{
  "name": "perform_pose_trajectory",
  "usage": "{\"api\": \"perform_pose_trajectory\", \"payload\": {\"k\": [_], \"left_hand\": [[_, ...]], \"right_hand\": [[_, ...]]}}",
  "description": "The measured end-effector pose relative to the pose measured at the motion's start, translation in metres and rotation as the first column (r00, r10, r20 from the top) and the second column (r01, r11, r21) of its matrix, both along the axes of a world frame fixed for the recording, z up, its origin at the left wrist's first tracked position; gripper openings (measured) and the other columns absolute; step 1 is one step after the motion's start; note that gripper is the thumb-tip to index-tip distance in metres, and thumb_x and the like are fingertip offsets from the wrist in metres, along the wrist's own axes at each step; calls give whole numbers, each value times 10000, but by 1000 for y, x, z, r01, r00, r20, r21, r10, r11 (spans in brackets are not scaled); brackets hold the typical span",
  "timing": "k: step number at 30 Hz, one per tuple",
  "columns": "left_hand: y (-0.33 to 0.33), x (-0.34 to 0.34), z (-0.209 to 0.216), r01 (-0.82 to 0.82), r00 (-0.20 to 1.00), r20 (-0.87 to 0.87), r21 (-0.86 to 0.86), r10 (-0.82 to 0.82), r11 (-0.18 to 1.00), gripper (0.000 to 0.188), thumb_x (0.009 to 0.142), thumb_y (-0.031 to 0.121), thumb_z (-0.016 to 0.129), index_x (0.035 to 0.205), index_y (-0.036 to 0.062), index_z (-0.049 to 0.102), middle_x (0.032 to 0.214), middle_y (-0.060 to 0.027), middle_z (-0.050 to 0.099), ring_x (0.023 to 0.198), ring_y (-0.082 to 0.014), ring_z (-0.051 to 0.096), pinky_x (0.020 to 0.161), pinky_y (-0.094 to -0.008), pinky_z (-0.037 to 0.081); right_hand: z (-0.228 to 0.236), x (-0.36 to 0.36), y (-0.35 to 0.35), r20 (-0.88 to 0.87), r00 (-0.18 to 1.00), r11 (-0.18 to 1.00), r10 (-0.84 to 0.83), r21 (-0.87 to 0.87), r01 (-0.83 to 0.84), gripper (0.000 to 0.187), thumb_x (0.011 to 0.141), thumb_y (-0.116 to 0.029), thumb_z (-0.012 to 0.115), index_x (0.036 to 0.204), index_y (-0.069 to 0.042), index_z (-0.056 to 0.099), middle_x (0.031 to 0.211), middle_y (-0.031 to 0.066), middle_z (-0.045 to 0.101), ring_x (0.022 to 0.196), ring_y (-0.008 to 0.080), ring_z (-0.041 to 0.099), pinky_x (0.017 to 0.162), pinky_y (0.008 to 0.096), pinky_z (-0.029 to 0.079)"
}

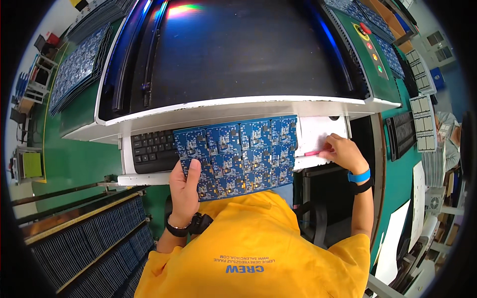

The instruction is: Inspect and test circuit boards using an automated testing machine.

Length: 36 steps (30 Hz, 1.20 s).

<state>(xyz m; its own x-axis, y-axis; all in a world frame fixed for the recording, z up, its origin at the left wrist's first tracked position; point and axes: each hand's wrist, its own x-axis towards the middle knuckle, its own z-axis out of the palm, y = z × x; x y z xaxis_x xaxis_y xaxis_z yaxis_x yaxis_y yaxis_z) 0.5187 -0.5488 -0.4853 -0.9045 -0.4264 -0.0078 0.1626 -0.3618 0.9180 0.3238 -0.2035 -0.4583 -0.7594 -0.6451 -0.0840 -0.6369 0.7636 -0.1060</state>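
A blue circuit board panel (243,164), made up of several repeated boards with small components, is tilted up in front of my yellow shirt. My left hand (185,191) grips its left edge, thumb on the face and the other fingers hidden behind. To the right of the panel, my right hand (343,151) is at the white keyboard tray (318,130) with fingers pinched together. At those fingertips is a thin pinkish-red pen-like stick (312,153); its exact kind is unclear. A black keyboard (151,149) on the tray is partly covered by the panel.
Beyond the tray stands a machine with a dark flat bed (248,49) and a red emergency button (365,28). A rack of upright boards (94,243) is at the lower left. Stacked panels (79,69) lie far left. Another keyboard (400,135) rests on the green right-hand bench.
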Motion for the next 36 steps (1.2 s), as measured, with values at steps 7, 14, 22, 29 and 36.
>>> {"api": "perform_pose_trajectory", "payload": {"k": [7,14,22,29,36], "left_hand": [[2,2,11,-25,999,28,-6,26,1000,229,971,183,485,1079,-3,560,964,3,620,830,-34,524,743,-202,438],[6,5,16,-16,1000,14,-16,16,1000,230,973,186,482,1079,-4,556,973,-1,619,845,-36,523,747,-201,434],[32,2,27,-32,996,-90,-204,14,978,250,978,191,460,1095,-12,550,1006,-28,618,872,-71,542,771,-219,436],[39,7,28,-17,988,-151,-327,-35,945,302,974,192,452,1183,-24,486,1101,-53,584,938,-100,533,834,-248,417],[36,8,27,-4,991,-128,-384,-49,923,310,969,215,471,1157,-28,513,1040,-49,608,893,-98,544,800,-243,425]], "right_hand": [[11,3,-5,164,984,988,-70,147,45,342,756,-347,719,795,-33,588,831,115,575,665,328,570,598,370,470],[61,55,-33,-7,983,752,-181,-645,134,393,841,-398,620,744,-20,571,693,95,567,521,214,548,458,299,411],[49,94,-157,52,998,-40,35,-998,53,240,891,-204,596,774,-65,439,582,52,509,474,84,464,456,177,352],[37,90,-180,52,998,-131,-36,-990,47,244,855,-58,577,772,-89,350,591,52,503,466,72,421,462,176,342],[28,88,-176,42,998,-112,-54,-993,35,253,825,6,608,762,-68,375,649,52,544,559,69,455,510,188,367]]}}
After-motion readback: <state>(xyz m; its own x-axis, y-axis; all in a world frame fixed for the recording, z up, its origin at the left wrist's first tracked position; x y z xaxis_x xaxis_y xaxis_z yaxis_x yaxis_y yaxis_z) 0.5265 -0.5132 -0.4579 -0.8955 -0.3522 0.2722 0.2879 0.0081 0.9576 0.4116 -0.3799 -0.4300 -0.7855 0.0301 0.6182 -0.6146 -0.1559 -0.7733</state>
